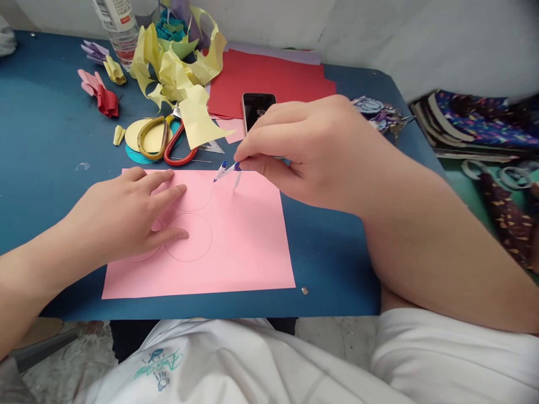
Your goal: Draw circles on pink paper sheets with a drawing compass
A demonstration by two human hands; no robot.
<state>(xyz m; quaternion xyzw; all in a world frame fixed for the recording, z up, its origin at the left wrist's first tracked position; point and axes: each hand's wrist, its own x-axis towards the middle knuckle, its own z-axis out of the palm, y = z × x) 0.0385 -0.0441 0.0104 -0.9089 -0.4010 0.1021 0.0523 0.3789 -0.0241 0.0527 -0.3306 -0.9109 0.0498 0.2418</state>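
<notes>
A sheet of pink paper (248, 247) lies on the blue table, with several thin circles drawn on its left half. My left hand (126, 216) rests on that half with its fingers spread, covering part of the circles. Between the thumb and fingertips of my right hand (303, 148) is the top of a drawing compass (228, 170), white and blue. One leg of the compass touches or nearly touches the paper near its upper middle, and the pencil leg points at the edge of the upper right circle.
Scissors (172, 140) with yellow and red handles lie beyond the paper, by cut paper circles (137, 134) and yellow scraps (174, 70). Farther back are red sheets (269, 81), a phone (255, 108), a plastic bottle (120, 33) and rolled paper pieces (107, 101). Keys (396, 120) sit at right.
</notes>
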